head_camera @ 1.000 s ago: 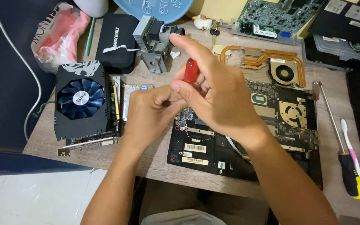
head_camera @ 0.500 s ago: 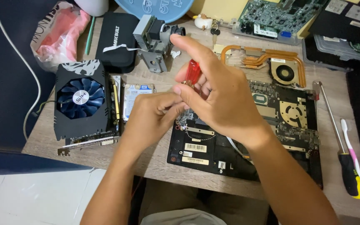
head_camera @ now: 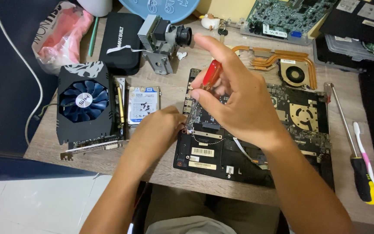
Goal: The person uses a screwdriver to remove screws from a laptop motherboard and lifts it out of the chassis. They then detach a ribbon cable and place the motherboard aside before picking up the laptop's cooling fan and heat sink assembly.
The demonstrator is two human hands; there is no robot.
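Observation:
My right hand (head_camera: 239,102) grips a small screwdriver with a red handle (head_camera: 211,73), its shaft pointing down at the left edge of an opened laptop motherboard (head_camera: 256,138). My left hand (head_camera: 159,132) rests beside the tip, fingers pinched against the board's left edge near thin wires (head_camera: 204,141). Whether those fingers hold anything is hidden. The board lies on a wooden table (head_camera: 169,173).
A graphics card with a blue fan (head_camera: 85,106) and a hard drive (head_camera: 143,104) lie left of the board. A copper heatpipe with fan (head_camera: 288,69), a green circuit board (head_camera: 286,17), a small camera module (head_camera: 163,37), a black pouch (head_camera: 120,41) and a long screwdriver (head_camera: 353,147) surround it.
My right hand has turned slightly, its fingers spreading upward around the red handle. My left hand stays at the board's edge.

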